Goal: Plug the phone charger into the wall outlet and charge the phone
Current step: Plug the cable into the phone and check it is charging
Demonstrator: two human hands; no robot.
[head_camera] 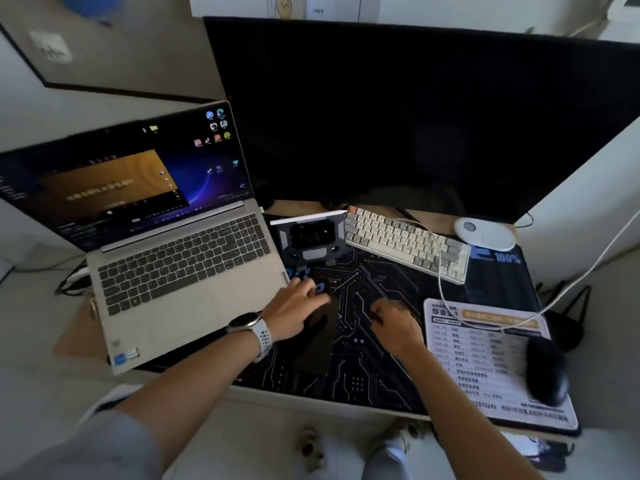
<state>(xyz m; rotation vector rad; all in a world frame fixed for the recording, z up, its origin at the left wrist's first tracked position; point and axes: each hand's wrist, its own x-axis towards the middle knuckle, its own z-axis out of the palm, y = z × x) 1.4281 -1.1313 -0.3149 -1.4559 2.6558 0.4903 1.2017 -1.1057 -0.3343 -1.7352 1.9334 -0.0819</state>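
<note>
A dark phone lies flat on the black circuit-print desk mat, in front of me. My left hand, with a watch on its wrist, grips the phone's far end, fingers curled over it. My right hand hovers just right of the phone with fingers curled down toward the mat; whether it pinches anything is unclear. A white cable runs from the right edge over a printed mouse pad and up across the keyboard. A white wall plate shows blurred at the top left.
An open laptop sits to the left and a large dark monitor stands behind. A phone stand, a white keyboard, a white round puck and a black mouse on the printed pad crowd the desk.
</note>
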